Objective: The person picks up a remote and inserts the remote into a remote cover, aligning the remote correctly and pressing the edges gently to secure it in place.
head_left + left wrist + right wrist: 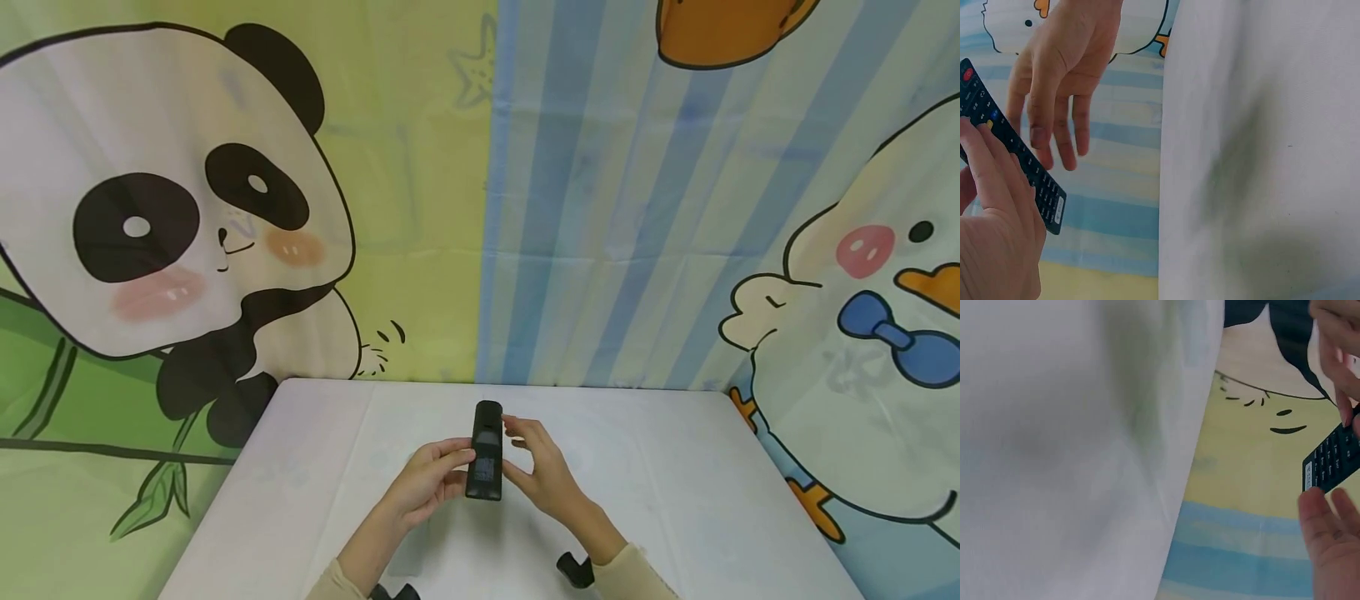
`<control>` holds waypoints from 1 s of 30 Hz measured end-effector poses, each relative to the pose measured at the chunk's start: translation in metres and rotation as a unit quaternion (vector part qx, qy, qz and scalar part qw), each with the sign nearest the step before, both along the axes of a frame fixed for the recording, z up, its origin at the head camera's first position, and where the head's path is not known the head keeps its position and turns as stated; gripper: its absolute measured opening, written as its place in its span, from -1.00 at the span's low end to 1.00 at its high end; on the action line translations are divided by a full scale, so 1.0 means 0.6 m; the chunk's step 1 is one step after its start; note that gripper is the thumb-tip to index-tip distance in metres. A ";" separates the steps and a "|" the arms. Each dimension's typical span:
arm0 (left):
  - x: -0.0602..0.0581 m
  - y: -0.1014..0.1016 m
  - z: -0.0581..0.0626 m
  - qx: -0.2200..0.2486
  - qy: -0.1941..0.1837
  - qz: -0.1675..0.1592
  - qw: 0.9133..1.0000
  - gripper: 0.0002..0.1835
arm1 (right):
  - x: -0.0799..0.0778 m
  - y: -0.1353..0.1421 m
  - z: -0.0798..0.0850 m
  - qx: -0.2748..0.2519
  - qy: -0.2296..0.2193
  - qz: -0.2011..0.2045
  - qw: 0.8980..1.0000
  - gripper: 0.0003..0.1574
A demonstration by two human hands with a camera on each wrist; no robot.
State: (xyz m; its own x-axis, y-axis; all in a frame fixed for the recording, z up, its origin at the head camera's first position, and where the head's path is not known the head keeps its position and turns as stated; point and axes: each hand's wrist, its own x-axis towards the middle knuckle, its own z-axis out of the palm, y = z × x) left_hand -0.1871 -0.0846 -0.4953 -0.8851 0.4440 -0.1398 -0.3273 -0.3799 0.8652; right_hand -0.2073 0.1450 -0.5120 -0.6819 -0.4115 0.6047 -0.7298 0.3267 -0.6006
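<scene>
A black remote control [486,450] is held up above the white table, its back facing the head camera and a greyish patch showing on its lower half. My left hand [433,479] grips it from the left side, thumb on the back. In the left wrist view, the fingers of the left hand [1000,212] lie across the button side of the remote [1050,200]. Close to the remote's right edge is my right hand [546,475], its fingers loosely spread. The right wrist view has the right hand [1335,544] just beside the remote's labelled end [1325,465].
Under the hands spreads the white tabletop [675,500]. A fabric backdrop [420,208] with a panda and a duck hangs behind it. A dark object [576,571] is beside the right sleeve, and another dark piece [397,592] shows by the left sleeve.
</scene>
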 end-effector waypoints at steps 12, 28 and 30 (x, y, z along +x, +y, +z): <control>0.002 -0.002 -0.008 -0.044 0.035 0.001 0.998 -0.39 | -0.007 -0.008 0.043 -0.227 -0.462 0.054 0.856 -0.26; 0.011 0.002 -0.013 -0.093 0.065 -0.007 0.994 -0.38 | -0.014 -0.018 0.043 -0.238 -0.478 0.045 0.844 -0.37; 0.011 0.002 -0.014 -0.094 0.067 -0.011 0.993 -0.38 | -0.014 -0.018 0.043 -0.240 -0.480 0.045 0.843 -0.38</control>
State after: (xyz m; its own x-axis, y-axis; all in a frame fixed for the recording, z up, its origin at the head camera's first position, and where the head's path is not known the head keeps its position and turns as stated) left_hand -0.1805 -0.0835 -0.5038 -0.8921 0.4398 -0.1037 -0.2106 -0.2016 0.9566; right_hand -0.2155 0.1339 -0.4861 -0.9310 -0.3524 -0.0955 0.1578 -0.1526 -0.9756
